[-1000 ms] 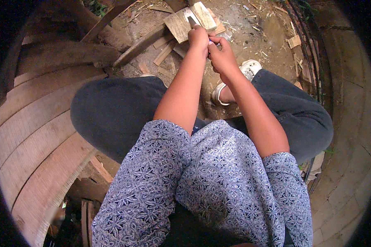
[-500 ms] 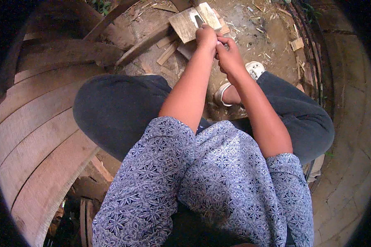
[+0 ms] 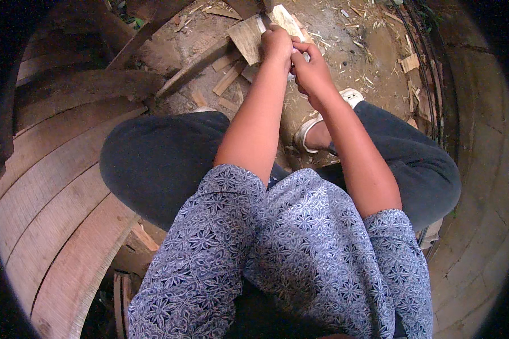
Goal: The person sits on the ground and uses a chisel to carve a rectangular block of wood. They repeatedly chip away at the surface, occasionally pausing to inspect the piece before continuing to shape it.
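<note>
Both my hands are closed and held together in front of my shins. My left hand is wrapped round a tool with a narrow dark blade, which points away from me. Lower and to the right, my right hand is curled against it, in line with the tool. The handle is hidden inside my fingers, so the tool's exact kind does not show. A pale flat wooden block lies just left of my left hand. Another light piece of wood slants beyond it.
Weathered curved planks fill the left side. A wooden beam angles toward the block. Wood offcuts and shavings litter the earth floor. Black cables run along the right, beside a concrete strip. My light shoe stands below my hands.
My joined hands have shifted slightly up and left across the wood. The blade tip that showed over the block's white patch now reaches further away, toward the far edge. Both hands stay closed.
</note>
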{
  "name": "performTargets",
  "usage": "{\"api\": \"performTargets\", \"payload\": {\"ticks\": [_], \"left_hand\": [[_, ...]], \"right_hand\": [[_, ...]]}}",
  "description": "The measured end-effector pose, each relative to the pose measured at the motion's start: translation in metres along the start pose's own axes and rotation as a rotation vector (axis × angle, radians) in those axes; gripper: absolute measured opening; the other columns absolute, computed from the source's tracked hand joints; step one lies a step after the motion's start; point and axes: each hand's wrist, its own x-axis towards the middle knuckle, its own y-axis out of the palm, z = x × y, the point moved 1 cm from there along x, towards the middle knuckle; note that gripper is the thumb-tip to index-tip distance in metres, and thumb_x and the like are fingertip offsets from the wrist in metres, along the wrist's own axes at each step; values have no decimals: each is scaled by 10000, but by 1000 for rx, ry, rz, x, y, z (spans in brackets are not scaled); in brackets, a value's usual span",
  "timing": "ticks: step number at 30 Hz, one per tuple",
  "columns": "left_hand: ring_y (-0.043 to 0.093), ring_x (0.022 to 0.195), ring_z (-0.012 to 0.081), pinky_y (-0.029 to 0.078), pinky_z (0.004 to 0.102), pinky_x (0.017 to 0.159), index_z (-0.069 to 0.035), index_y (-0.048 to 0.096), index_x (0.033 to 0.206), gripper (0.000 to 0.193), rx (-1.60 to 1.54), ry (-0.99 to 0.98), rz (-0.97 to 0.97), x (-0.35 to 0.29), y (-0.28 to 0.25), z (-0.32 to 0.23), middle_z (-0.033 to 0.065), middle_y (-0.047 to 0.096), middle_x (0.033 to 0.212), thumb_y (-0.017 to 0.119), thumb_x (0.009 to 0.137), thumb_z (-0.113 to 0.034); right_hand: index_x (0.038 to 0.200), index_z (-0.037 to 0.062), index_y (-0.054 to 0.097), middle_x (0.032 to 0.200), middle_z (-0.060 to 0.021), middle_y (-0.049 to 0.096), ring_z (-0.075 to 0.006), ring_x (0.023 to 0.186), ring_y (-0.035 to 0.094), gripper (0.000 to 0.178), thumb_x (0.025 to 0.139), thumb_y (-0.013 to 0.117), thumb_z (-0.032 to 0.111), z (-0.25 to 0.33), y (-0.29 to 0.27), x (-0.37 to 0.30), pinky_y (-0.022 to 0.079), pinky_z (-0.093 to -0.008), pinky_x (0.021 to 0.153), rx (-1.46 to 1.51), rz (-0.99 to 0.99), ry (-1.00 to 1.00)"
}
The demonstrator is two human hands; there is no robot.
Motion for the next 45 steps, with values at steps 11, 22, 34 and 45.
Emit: {"api": "performTargets", "payload": {"ticks": [11, 22, 34, 45], "left_hand": [[666, 618, 311, 540, 428, 583, 106, 551, 945, 510, -82, -28, -89, -42, 12, 15, 203, 666, 720, 316, 1058, -332], [669, 652, 293, 550, 410, 634, 98, 573, 922, 546, 27, -9, -40, -21, -2, 9, 195, 673, 713, 289, 1062, -346], [608, 615, 293, 506, 433, 578, 26, 540, 906, 434, -105, 6, -35, -31, 0, 19, 177, 642, 756, 336, 1021, -339], [655, 628, 304, 547, 416, 605, 91, 572, 855, 561, -12, 37, -41, -16, -5, 9, 189, 649, 706, 302, 1052, -360]], "right_hand": [[1244, 152, 547, 686, 13, 512, -56, 451, 366, 279, 992, 566, 270, -4, -25, -30, 237, -248, 391, -13, 25, 115], [1199, 137, 568, 687, 9, 528, -57, 473, 382, 245, 985, 559, 257, -20, -8, -7, 268, -252, 406, -182, -38, -128], [1155, 58, 623, 997, -149, 686, -200, 807, 631, 286, 946, 595, 251, -18, -15, -23, 501, -348, 733, -95, -28, -13], [1214, 144, 570, 696, -8, 553, -76, 458, 395, 272, 986, 565, 293, -31, -4, 2, 288, -273, 403, -180, -53, -190]]}}
